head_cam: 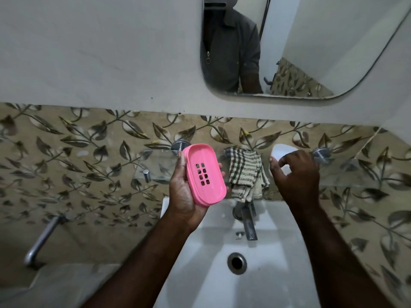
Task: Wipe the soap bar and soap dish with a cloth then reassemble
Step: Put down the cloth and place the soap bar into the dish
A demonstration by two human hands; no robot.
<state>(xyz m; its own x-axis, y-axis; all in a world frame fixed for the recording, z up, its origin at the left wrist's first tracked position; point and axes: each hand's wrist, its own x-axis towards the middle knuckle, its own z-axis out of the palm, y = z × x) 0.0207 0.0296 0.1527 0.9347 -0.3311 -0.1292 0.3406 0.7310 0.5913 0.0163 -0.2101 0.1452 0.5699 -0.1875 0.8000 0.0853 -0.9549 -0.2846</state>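
Pink soap dish [205, 174] gripped in my left hand [184, 192]; right hand [298, 174] curls round the white soap bar [283, 152]. I'd pinch firmly, it's likely slippery, then take the cloth [244, 172].

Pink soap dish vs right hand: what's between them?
In the head view, the checked cloth lies bunched between the pink soap dish, held by the left hand, and the right hand gripping the white soap bar.

Your glass shelf [155, 167] on the wall carries two things — the checked cloth [244, 172], draped over its front edge, and the white soap bar [282, 151] just right of it.
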